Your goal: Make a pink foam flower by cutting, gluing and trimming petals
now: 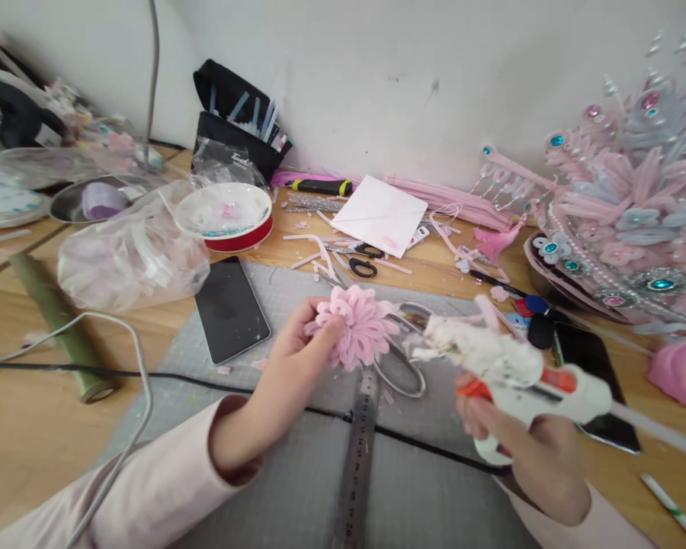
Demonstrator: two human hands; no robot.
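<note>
- the pink flower (366,339) was up off the worktop (11,435), in the left hand (289,362), pinched between the thumb and the fingers at its left side.
- the right hand (540,457) was closed around the handle of a white glue gun (503,370), its fingers by the orange trigger (473,389); blur made it impossible to tell whether the trigger was pressed.
- the relation that mattered most was between flower and nozzle: the flower lay to the left of the gun's tip, near it but with a small gap showing, and the two did not seem to touch. how far apart they were in depth could not be told.
- the gun's long axis ran from the lower right up to the left, so its front end pointed roughly at the flower's right edge, while the clear glue stick (657,433) trailed out of its back end.
- the flower was round, with looped petals spreading outward and no clear long axis.
- the left hand was the nearer one, being already on the flower; the right hand was farther off, with the front of the gun between it and the petals.
- below them, a steel ruler (355,465) lay on the gray mat (428,503), running away from the person, with silver scissors (408,381) just beside its far end.
</note>
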